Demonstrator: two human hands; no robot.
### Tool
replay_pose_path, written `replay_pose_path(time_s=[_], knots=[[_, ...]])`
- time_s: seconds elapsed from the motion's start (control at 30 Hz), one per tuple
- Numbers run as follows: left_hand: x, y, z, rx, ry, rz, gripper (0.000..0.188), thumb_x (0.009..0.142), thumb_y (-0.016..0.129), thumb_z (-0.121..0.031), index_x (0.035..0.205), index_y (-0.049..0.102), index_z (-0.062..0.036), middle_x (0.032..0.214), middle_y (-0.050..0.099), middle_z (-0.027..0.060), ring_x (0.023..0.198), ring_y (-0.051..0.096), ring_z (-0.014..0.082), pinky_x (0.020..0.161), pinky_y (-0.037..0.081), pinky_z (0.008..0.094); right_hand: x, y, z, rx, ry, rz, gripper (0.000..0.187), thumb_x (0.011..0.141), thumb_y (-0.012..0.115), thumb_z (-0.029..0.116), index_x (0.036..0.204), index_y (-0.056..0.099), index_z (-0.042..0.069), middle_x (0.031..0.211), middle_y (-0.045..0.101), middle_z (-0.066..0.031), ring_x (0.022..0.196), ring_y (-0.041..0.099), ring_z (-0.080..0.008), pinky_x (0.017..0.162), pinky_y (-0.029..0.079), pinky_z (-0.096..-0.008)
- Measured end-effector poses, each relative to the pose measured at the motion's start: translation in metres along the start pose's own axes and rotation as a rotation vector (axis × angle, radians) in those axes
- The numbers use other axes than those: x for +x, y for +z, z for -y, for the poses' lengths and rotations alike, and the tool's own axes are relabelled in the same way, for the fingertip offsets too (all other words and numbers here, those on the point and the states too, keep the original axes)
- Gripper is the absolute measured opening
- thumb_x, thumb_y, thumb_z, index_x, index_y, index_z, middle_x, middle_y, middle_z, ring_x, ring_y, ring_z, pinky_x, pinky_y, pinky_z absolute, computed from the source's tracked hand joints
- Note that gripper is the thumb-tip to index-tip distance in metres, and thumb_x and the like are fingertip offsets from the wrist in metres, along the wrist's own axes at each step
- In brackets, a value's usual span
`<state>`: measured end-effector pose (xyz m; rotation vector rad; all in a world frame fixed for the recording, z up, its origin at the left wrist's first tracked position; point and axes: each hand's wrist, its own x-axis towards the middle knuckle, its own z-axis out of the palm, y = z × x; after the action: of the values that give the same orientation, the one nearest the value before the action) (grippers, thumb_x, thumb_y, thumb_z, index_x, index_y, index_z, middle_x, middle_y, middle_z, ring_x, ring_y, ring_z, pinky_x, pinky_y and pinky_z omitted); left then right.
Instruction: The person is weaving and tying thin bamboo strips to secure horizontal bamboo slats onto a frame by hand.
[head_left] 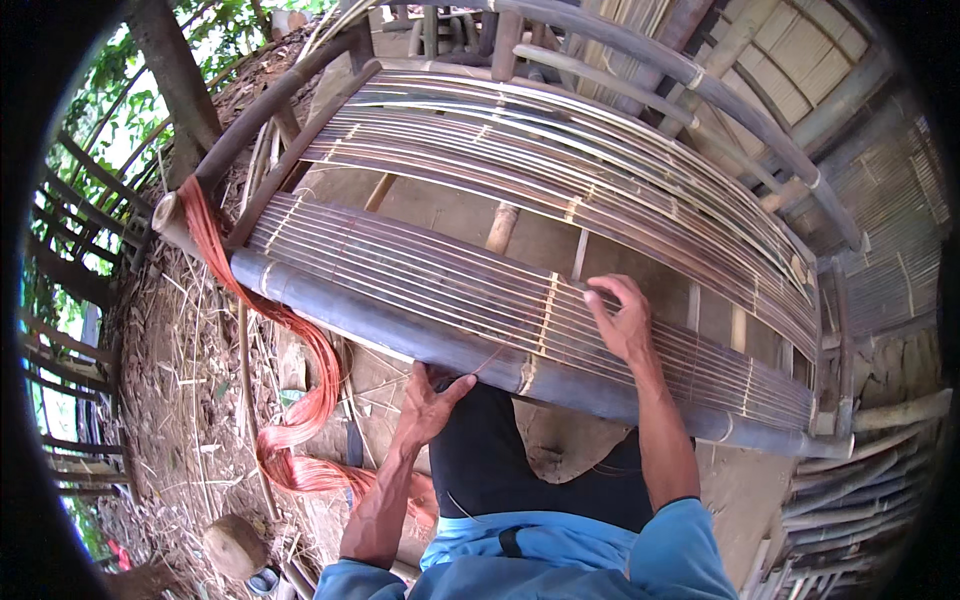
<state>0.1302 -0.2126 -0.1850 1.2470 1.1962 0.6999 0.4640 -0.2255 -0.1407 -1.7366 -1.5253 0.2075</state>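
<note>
In front of my lap lies a bench-like bamboo frame with a thick dark bamboo pole (400, 325) along its near edge. Behind the pole runs a panel of dark slats (450, 280) crossed by pale bindings. My right hand (625, 318) is at the panel's far edge, thumb and fingers closed in a pinch; what they hold is too small to make out. My left hand (428, 405) is against the pole's near underside, fingers curled and partly hidden. A thin reddish strand (493, 355) crosses the pole toward its thumb.
A long hank of orange-red fibre (315, 350) hangs over the frame's left end and trails to the ground. A second slatted panel (480, 150) spans the far side. A cut log (235, 547) stands lower left; stacked bamboo poles (850, 495) lie at right.
</note>
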Motion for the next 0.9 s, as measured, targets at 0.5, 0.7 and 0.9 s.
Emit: replay_pose_path(time_s=[0.5,0.7,0.9], knots=[[-0.037,-0.031,-0.086,-0.209,0.447,0.236,0.032,0.101,0.059,-0.023,0.082,0.076,-0.0037,0.110,0.071,0.0166,0.123,0.060,0.0331,0.111,0.039,0.0455,-0.015,0.010,0.062,-0.017,-0.158,0.207,0.037,0.101,0.056,0.037,0.119,0.065,0.007,0.135,0.056,-0.0136,0.135,0.047,-0.0349,0.113,0.035,-0.0490],[-0.044,-0.025,-0.112,-0.707,0.416,0.602,0.051,0.104,0.052,-0.034,0.064,0.061,-0.0039,0.080,0.069,0.0173,0.104,0.068,0.0360,0.112,0.032,0.0544,-0.013,0.015,0.069,0.094,-0.307,0.286,0.035,0.098,0.060,0.039,0.089,0.064,0.007,0.111,0.065,-0.0112,0.122,0.057,-0.0319,0.111,0.036,-0.0507],[-0.063,-0.026,-0.103,-0.550,0.389,0.510,0.052,0.105,0.051,-0.030,0.062,0.046,-0.0023,0.062,0.047,0.0072,0.063,0.046,0.0215,0.072,0.043,0.0425,-0.032,0.021,0.063,0.053,-0.288,0.326,0.028,0.084,0.078,0.024,0.071,0.060,0.007,0.068,0.057,-0.0074,0.070,0.057,-0.0270,0.078,0.046,-0.0408]])
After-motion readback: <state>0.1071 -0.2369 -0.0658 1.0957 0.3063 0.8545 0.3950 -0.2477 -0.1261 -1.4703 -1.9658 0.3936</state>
